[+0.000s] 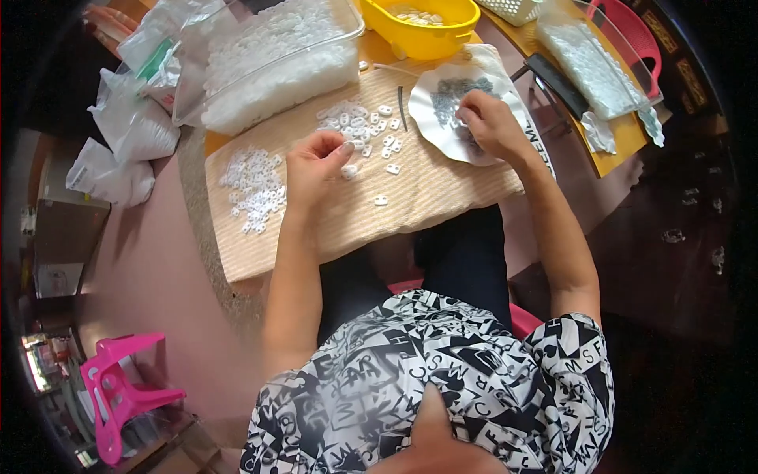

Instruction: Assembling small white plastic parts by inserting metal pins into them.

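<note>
My left hand [318, 167] hovers over the cloth-covered table with its fingers curled and pinched together. What it holds, if anything, is hidden; a small white plastic piece [349, 171] shows just beside its fingertips. Behind it lies a loose spread of white oval two-holed pieces [353, 118]. Left of it is a heap of smaller white parts [258, 178]. Over a white wavy-rimmed plate [427, 132] at the right, my right hand [491, 125] reaches down with pinched fingertips among small grey parts [452, 93]. Whatever is between those fingertips is too small to make out.
At the back left stands a large clear bin [276, 87] full of white pieces. A yellow tub [422, 35] is behind the plate. A thin dark strip [401, 108] lies left of the plate. White bags [134, 126] sit at the left, a pink stool [118, 391] below them.
</note>
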The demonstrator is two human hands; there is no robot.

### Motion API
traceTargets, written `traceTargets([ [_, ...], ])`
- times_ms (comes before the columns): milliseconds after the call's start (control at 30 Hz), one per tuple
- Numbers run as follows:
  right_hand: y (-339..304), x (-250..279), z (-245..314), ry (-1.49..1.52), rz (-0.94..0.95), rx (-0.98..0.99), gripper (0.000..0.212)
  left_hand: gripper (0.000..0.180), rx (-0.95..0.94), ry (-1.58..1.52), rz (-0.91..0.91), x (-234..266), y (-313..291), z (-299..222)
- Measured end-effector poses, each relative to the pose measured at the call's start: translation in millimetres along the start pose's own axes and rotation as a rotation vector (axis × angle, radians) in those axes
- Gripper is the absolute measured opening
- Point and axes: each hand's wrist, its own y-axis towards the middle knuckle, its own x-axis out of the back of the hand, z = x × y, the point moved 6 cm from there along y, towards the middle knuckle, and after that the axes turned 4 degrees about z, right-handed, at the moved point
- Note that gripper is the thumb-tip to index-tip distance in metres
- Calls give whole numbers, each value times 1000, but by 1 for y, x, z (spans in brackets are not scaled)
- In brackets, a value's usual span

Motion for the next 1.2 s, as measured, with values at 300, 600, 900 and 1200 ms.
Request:
traceTargets([
  [300, 7, -12, 0, -206, 57, 97, 9, 11, 102, -603, 128, -2, -31, -7],
  [600, 7, -6, -17, 139, -115, -64, 11, 13, 83, -618, 79, -7, -51, -14],
  [900, -38, -38, 93, 1413, 306, -208, 15, 11, 48, -558, 44, -26, -75, -38],
  [1200, -72, -53, 140, 1422, 318, -248, 18, 14, 8, -471, 49, -34, -90, -55],
])
